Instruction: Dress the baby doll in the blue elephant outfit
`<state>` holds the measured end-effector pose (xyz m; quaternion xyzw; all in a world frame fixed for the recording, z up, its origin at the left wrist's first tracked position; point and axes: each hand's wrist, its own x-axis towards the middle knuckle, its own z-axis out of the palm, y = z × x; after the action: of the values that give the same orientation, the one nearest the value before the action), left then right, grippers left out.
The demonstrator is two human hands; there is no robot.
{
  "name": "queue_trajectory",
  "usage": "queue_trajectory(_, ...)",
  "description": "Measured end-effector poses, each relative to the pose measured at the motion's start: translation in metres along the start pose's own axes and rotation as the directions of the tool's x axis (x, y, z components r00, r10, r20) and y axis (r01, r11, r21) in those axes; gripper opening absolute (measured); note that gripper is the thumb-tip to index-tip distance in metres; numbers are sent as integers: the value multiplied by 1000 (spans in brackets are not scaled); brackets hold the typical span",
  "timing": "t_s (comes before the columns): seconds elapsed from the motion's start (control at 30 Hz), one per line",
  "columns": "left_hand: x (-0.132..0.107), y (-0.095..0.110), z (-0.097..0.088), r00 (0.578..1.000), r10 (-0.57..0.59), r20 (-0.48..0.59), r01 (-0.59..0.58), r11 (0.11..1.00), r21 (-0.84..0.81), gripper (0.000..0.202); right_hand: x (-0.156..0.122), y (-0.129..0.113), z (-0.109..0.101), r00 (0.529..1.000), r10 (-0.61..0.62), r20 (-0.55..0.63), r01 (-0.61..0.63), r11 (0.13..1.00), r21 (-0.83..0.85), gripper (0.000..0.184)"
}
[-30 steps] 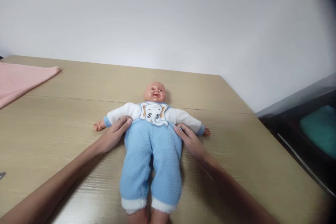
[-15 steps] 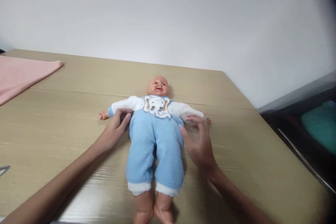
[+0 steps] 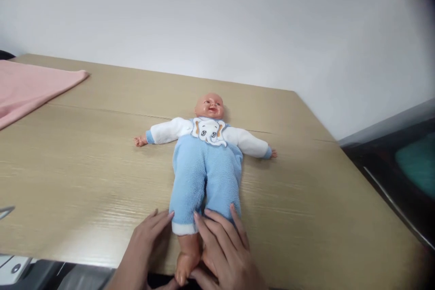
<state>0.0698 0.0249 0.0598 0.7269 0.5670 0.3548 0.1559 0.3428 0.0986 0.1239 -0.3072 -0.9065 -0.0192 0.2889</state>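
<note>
A baby doll [image 3: 190, 172] lies on its back on the table, arms stretched out sideways. It wears a fuzzy blue and white outfit with an elephant patch [image 3: 208, 133] on the chest. My left hand [image 3: 144, 240] is beside the lower leg at the left, fingers extended, their tips at the trouser near its white cuff [image 3: 185, 228]. Over the other lower leg rests my right hand [image 3: 226, 249], its fingers spread across the trouser. That hand hides the cuff and most of the foot beneath it. The doll's other foot [image 3: 186, 258] shows between my hands.
The wooden table [image 3: 102, 163] meets a white wall [image 3: 217, 18] at the back. A pink cloth [image 3: 34, 84] lies at the far left. Past the right edge stands a dark object with a teal part [image 3: 418, 161]. White and dark items [image 3: 20, 267] show below the front edge.
Both my hands have moved from the doll's sides at the waist down to its lower legs. The doll's arms and outfit look much the same; the view has shifted slightly.
</note>
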Motion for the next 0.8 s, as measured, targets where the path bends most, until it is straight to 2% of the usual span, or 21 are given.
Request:
queue_trajectory(0.1, 13, 9, -7, 995, 100, -22, -100, 995, 6, 89, -3, -5, 3, 995, 89, -48, -83, 991, 107, 58)
queue_trajectory(0.17, 18, 12, -9, 992, 121, -29, -120, 993, 7, 86, -6, -8, 6, 990, 125, -64, -115, 983, 146, 57)
queue_trajectory(0.27, 14, 10, -10, 991, 137, -9, -137, 991, 10, 83, -13, -14, 9, 984, 163, -69, -152, 979, 138, 56)
queue_trajectory(0.33, 7, 7, -12, 992, 122, -15, -121, 992, 45, 83, -22, -18, 10, 973, 202, -115, -191, 976, 101, 53)
queue_trajectory(0.4, 0, 6, -15, 995, 102, -18, -99, 988, 116, 87, -35, -21, 10, 942, 275, -192, -266, 961, 72, 57)
queue_trajectory(0.47, 0, 12, -17, 990, 141, -12, -136, 972, 193, 88, -52, -22, 10, 897, 374, -237, -369, 927, 69, 73)
queue_trajectory(0.57, 20, 31, -17, 953, 301, 39, -298, 906, 300, 80, -77, -19, 13, 867, 459, -195, -458, 887, 54, 100)
queue_trajectory(0.63, 41, 46, -13, 914, 389, 114, -404, 850, 339, 82, -89, -16, 17, 861, 475, -181, -477, 878, 35, 108)
queue_trajectory(0.73, 67, 61, -5, 868, 480, 130, -495, 810, 316, 80, -97, -15, 22, 851, 493, -182, -489, 870, 68, 103)
queue_trajectory(0.8, 75, 64, 2, 865, 484, 130, -501, 820, 278, 77, -98, -16, 23, 851, 494, -178, -482, 869, 111, 99)
